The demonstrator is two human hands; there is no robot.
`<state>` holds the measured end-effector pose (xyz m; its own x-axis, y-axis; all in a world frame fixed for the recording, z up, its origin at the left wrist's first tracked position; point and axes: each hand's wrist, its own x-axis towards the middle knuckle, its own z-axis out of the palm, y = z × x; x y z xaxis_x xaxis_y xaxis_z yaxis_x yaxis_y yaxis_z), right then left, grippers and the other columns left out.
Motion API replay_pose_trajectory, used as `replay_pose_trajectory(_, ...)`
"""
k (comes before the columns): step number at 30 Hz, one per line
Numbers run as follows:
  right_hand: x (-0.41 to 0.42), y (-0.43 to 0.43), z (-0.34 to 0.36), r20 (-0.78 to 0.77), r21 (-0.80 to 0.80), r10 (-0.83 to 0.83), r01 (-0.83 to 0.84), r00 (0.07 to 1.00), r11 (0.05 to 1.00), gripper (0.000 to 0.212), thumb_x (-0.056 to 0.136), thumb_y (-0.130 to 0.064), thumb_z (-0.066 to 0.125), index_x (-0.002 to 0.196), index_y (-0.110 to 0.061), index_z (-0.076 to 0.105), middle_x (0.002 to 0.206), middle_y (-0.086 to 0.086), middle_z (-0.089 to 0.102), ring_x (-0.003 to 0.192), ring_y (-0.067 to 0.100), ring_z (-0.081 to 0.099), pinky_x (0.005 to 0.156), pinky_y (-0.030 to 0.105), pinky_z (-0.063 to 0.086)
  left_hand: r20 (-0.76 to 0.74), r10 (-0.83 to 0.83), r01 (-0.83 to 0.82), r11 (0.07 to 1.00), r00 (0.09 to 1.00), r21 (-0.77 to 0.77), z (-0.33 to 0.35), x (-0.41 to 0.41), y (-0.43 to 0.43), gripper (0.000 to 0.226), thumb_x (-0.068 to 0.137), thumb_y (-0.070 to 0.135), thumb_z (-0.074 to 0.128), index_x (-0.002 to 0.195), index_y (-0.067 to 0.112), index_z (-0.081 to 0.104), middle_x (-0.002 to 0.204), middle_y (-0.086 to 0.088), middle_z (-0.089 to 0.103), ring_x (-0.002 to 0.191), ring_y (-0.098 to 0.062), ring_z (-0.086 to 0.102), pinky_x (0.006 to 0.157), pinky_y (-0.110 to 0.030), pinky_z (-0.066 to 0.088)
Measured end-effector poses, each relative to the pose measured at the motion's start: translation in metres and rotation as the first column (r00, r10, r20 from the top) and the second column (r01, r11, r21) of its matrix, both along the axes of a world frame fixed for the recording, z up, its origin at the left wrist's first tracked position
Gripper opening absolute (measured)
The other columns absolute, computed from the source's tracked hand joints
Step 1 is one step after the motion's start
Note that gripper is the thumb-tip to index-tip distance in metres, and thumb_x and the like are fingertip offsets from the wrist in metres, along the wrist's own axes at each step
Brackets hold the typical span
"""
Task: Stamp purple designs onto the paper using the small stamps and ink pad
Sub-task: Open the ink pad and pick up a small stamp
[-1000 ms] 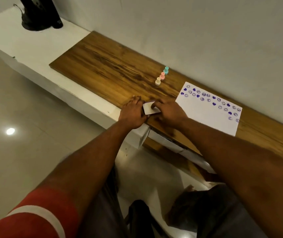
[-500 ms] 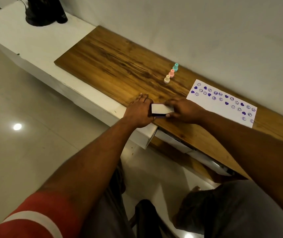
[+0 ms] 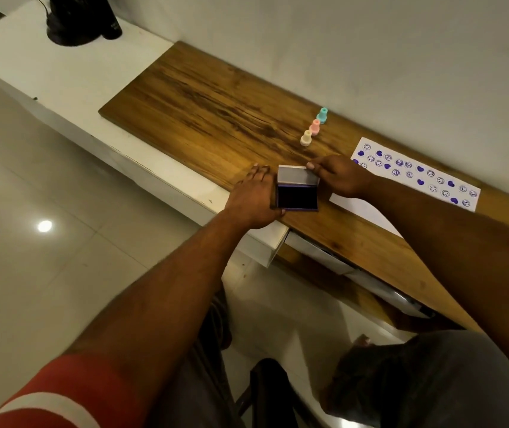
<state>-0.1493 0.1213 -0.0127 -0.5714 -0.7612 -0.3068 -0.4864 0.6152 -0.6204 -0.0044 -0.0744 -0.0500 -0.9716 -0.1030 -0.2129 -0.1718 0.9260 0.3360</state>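
A person stands at a long wooden desk (image 3: pixel 216 97) by the wall. The ink pad (image 3: pixel 297 196) lies near the front edge of the desk, and its lid (image 3: pixel 297 175) is tipped up on the far side, so the dark purple pad shows.

The left hand (image 3: pixel 254 197) lies flat on the left side of the ink pad, touching it and holding it in place. Its fingers are spread, not wrapped around anything. The right hand (image 3: pixel 339 177) is on the right side, and its grip pinches the far right corner of the lid with finger and thumb.

Three small stamps stand in a row farther back on the desk: a cream stamp (image 3: pixel 305 138), then a pink stamp (image 3: pixel 314 127), then a blue-green stamp (image 3: pixel 322 115). No hand is touching them.

The paper (image 3: pixel 370 208) lies to the right of the ink pad, partly under the right arm. Its far part is already full of purple hearts and round faces. The near part is white and bare.

So a good bit of stamping looks done, and there is room for more. The pad is open and ready. I think the next thing is to pick up a stamp, press it on the pad, and press it on the bare part of the paper.
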Motion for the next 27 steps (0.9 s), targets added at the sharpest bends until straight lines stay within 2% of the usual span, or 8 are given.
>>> replay_pose_trajectory(5, -0.007, -0.007, -0.007, -0.070, -0.040, -0.067, 0.064, 0.995, 0.997, 0.024, 0.109, -0.038, 0.040, 0.116, -0.023, 0.058, 0.111, -0.002, 0.061, 0.104, 0.018, 0.055, 0.078, 0.028, 0.043, 0.004, -0.011, 0.011, 1.000, 1.000, -0.023, -0.003, -0.001, 0.001, 0.103, 0.086, 0.059, 0.074, 0.163, 0.017, 0.020, 0.171, -0.011, 0.018, 0.159, -0.029, 0.007, 0.126, -0.051, 0.019)
replay_pose_trajectory(8, -0.008, -0.010, -0.010, -0.087, -0.052, -0.095, 0.091, 0.992, 0.995, 0.036, 0.108, -0.035, 0.042, 0.133, -0.015, 0.059, 0.128, 0.004, 0.062, 0.116, 0.021, 0.055, 0.092, 0.037, 0.048, 0.011, -0.013, 0.013, 0.999, 1.000, -0.031, -0.003, -0.002, 0.001, 0.103, 0.086, 0.061, 0.073, 0.163, 0.017, 0.020, 0.171, -0.011, 0.017, 0.159, -0.029, 0.006, 0.126, -0.051, 0.018)
replay_pose_trajectory(13, -0.009, -0.009, -0.016, -0.136, -0.073, -0.122, 0.113, 0.983, 0.991, 0.037, 0.107, -0.034, 0.046, 0.133, -0.013, 0.062, 0.132, 0.009, 0.061, 0.120, 0.025, 0.054, 0.100, 0.041, 0.047, 0.009, -0.020, 0.020, 1.000, 1.000, -0.022, -0.002, -0.001, 0.001, 0.101, 0.087, 0.059, 0.072, 0.163, 0.017, 0.020, 0.172, -0.011, 0.016, 0.159, -0.029, 0.005, 0.126, -0.052, 0.017)
replay_pose_trajectory(17, -0.009, -0.010, -0.018, -0.138, -0.092, -0.164, 0.153, 0.977, 0.984, 0.036, 0.105, -0.038, 0.052, 0.128, -0.017, 0.066, 0.126, 0.006, 0.064, 0.113, 0.023, 0.057, 0.090, 0.036, 0.049, 0.008, -0.021, 0.021, 1.000, 1.000, -0.015, -0.001, -0.001, 0.000, 0.100, 0.087, 0.059, 0.072, 0.163, 0.017, 0.021, 0.172, -0.011, 0.016, 0.159, -0.029, 0.004, 0.126, -0.052, 0.017)
replay_pose_trajectory(20, -0.012, -0.011, -0.015, -0.287, -0.190, -0.305, 0.258, 0.908, 0.947, 0.031, 0.099, -0.044, 0.061, 0.117, -0.021, 0.072, 0.111, 0.000, 0.069, 0.096, 0.019, 0.061, 0.075, 0.032, 0.049, -0.005, -0.011, 0.011, 1.000, 1.000, 0.005, -0.001, -0.001, -0.001, 0.101, 0.086, 0.059, 0.074, 0.162, 0.017, 0.023, 0.172, -0.011, 0.016, 0.159, -0.029, 0.004, 0.126, -0.053, 0.019)
replay_pose_trajectory(23, -0.020, -0.020, -0.004, -0.455, -0.248, -0.402, 0.321, 0.795, 0.914, 0.032, 0.099, -0.041, 0.056, 0.120, -0.021, 0.071, 0.107, 0.003, 0.073, 0.093, 0.023, 0.066, 0.077, 0.036, 0.054, -0.002, 0.024, -0.024, 0.998, 1.000, 0.063, 0.003, -0.006, -0.008, 0.105, 0.083, 0.063, 0.075, 0.161, 0.017, 0.024, 0.172, -0.010, 0.014, 0.159, -0.028, 0.003, 0.126, -0.052, 0.017)
replay_pose_trajectory(25, -0.027, -0.032, 0.002, -0.527, -0.173, -0.357, 0.314, 0.771, 0.933, 0.034, 0.099, -0.038, 0.053, 0.122, -0.018, 0.069, 0.109, 0.009, 0.073, 0.097, 0.029, 0.067, 0.083, 0.040, 0.055, -0.021, 0.068, -0.065, 0.989, 0.997, 0.131, 0.009, -0.009, -0.018, 0.105, 0.081, 0.067, 0.075, 0.161, 0.017, 0.027, 0.171, -0.009, 0.018, 0.158, -0.028, 0.009, 0.124, -0.049, 0.018)
replay_pose_trajectory(27, -0.032, -0.045, 0.001, -0.584, -0.068, -0.285, 0.305, 0.760, 0.950, 0.033, 0.099, -0.038, 0.056, 0.120, -0.016, 0.067, 0.109, 0.011, 0.071, 0.099, 0.030, 0.066, 0.083, 0.037, 0.052, -0.094, 0.142, -0.122, 0.974, 0.985, 0.192, 0.014, -0.011, -0.030, 0.097, 0.082, 0.065, 0.075, 0.157, 0.017, 0.036, 0.166, -0.008, 0.033, 0.153, -0.029, 0.027, 0.120, -0.048, 0.029)
